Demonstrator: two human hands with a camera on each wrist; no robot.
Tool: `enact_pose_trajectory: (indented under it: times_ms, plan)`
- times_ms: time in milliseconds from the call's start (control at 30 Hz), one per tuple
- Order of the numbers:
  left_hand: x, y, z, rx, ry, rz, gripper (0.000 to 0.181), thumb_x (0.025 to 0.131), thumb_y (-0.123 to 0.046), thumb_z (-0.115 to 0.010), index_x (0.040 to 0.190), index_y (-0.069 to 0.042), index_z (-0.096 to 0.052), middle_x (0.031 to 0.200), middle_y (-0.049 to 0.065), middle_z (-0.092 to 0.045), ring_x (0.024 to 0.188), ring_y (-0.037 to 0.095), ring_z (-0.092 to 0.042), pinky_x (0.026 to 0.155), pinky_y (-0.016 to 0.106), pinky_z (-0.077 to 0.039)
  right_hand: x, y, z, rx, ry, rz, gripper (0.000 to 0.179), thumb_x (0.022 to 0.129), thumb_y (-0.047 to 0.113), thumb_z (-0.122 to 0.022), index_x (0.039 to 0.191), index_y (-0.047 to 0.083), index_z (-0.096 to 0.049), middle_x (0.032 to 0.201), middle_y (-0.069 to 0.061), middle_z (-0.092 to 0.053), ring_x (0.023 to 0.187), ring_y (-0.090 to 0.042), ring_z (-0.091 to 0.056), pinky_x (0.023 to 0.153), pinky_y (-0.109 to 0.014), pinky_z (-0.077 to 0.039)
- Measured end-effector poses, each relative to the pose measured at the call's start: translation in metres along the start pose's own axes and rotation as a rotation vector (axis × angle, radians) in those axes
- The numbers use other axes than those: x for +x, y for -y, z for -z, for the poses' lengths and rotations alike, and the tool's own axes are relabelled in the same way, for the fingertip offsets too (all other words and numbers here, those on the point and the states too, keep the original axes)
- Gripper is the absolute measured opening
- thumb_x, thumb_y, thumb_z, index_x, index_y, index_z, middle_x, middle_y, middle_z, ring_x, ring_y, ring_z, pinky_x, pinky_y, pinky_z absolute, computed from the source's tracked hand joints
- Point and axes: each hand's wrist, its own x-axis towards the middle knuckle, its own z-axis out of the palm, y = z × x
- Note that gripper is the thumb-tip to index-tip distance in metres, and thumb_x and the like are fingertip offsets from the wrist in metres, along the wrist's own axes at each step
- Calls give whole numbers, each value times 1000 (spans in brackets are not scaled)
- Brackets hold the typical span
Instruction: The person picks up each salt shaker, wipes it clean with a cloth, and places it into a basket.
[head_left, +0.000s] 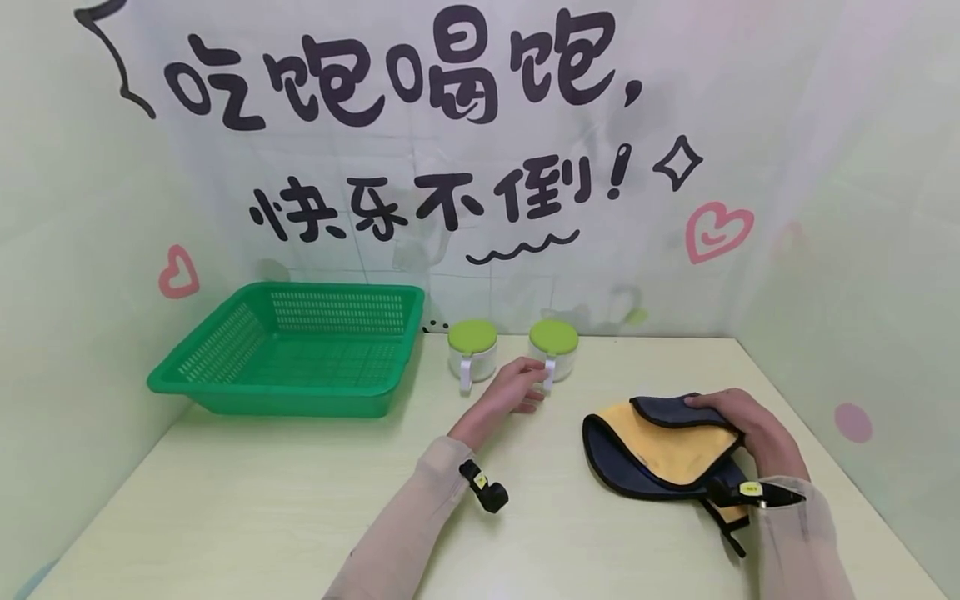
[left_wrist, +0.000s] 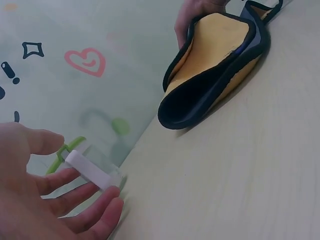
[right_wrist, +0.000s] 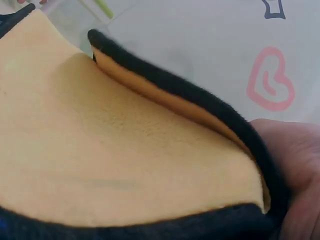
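Two clear jars with green lids stand near the back wall, a left jar and a right jar, each with a white handle facing forward. My left hand reaches to the right jar. In the left wrist view its thumb and fingers are spread around the white handle without closing on it. My right hand grips the right edge of a folded padded cloth, navy on one side and yellow on the other, with black edging and a strap. The thumb lies on its navy flap.
A green plastic basket with slotted walls stands at the back left of the pale table. A white printed wall closes off the back, and plain walls rise at both sides.
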Motion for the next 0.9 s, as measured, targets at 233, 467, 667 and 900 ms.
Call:
enact_pose_trajectory:
  times_ms: [233, 467, 667, 900]
  plan:
    - [1, 1, -3, -3, 23, 9, 45, 105, -29, -57, 143, -6, -52, 138, 15, -60, 106, 30, -71, 76, 27, -59, -7, 10, -1, -62, 61, 72, 79, 108, 47, -47, 159, -7, -20, 164, -37, -16, 152, -56, -17, 123, -65, -24]
    - [-1, 2, -2, -17, 27, 17, 43, 104, -27, -58, 141, -5, -53, 136, 14, -59, 99, 25, -71, 75, 27, -59, -14, 19, 1, -47, 56, 203, 79, 108, 42, -50, 158, -11, -21, 163, -39, -19, 151, -57, -18, 121, -68, -24]
    - [-1, 3, 1, -15, 35, 43, 35, 104, -27, -58, 131, -4, -56, 125, 14, -61, 93, 20, -66, 76, 27, -60, -21, 24, 3, -1, 91, 323, 62, 107, 38, -54, 150, -6, -44, 150, -22, -51, 128, -14, -59, 104, -30, -51]
    - [-4, 2, 2, -30, 25, 47, 30, 105, -31, -56, 117, -3, -59, 110, 11, -71, 86, 16, -64, 80, 27, -61, -32, 42, 8, -65, 56, 423, 55, 107, 35, -56, 146, -4, -52, 139, -8, -61, 105, 16, -56, 89, -11, -48]
